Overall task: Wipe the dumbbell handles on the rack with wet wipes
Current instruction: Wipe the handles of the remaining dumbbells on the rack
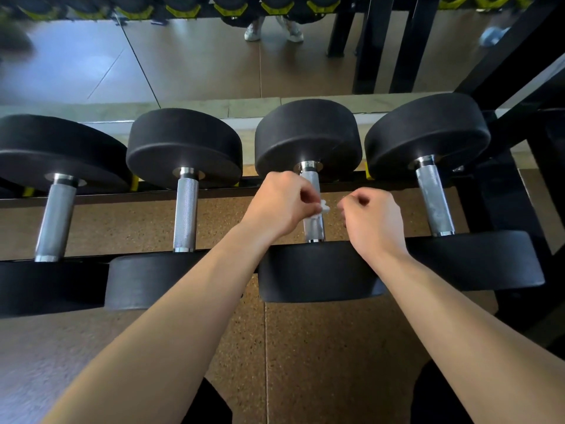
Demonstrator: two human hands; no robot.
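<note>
Several black dumbbells with knurled steel handles lie across the black rack (214,191). Both my hands hover over the third dumbbell's handle (314,229). My left hand (279,203) has its fingers curled and pinches a small crumpled white wet wipe (324,207) just to the left of that handle. My right hand (371,221) is just right of the handle with fingers curled; whether it touches the wipe is unclear. The handle to the left (186,218) looks dry, and the one to the right (434,200) shows wet streaks.
A mirror (183,56) stands behind the rack and reflects shoes and more dumbbells. Brown speckled rubber floor (305,347) lies below the rack. A black frame upright (519,71) rises at the right. My dark-clad knees show at the bottom edge.
</note>
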